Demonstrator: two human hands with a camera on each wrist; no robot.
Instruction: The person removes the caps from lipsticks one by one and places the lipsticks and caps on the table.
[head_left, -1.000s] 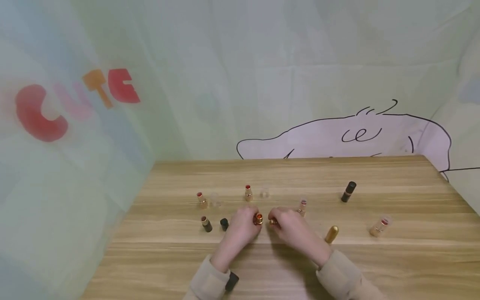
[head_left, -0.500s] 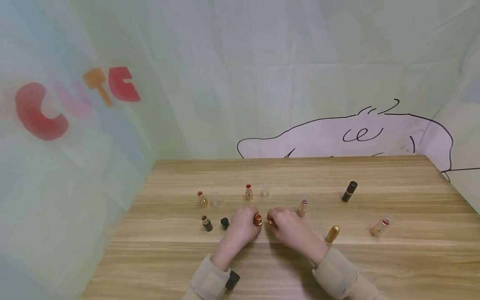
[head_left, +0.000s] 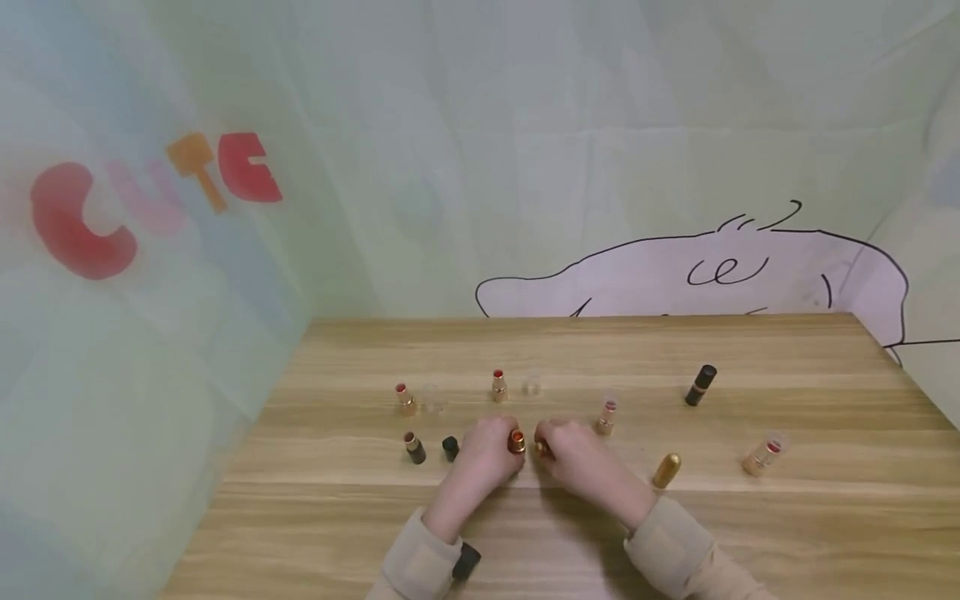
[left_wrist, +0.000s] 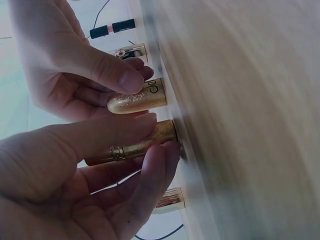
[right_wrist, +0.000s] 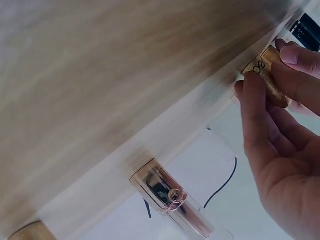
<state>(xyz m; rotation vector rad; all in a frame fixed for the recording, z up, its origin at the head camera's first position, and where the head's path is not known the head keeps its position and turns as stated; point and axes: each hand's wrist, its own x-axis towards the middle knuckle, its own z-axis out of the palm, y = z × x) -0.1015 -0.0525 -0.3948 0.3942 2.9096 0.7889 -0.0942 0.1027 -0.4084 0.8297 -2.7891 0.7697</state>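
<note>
In the head view my left hand (head_left: 483, 450) grips an uncapped gold lipstick (head_left: 517, 442) upright, its open top showing an orange-red inside. Beside it, my right hand (head_left: 581, 458) pinches a gold lipstick cap (head_left: 542, 448). The left wrist view has both: the cap (left_wrist: 137, 101), rounded end up with dark lettering low on its side, between right thumb and fingers, and the lipstick tube (left_wrist: 137, 149) between left thumb and fingers. Both bases are right at the tabletop, with a narrow gap between the two pieces. In the right wrist view, fingers partly cover the cap (right_wrist: 275, 90).
Behind the hands stand uncapped lipsticks (head_left: 498, 386) with clear caps (head_left: 432, 398). A dark lipstick (head_left: 414, 448) and black cap (head_left: 450, 448) are left. Rightward are a gold capped lipstick (head_left: 666, 471), clear-capped ones (head_left: 762, 456) and a black one (head_left: 701, 385). A black piece (head_left: 466, 562) lies by the left sleeve.
My right hand with the cap has drawn slightly left, closer to the lipstick. The left hand keeps its grip in about the same place.
</note>
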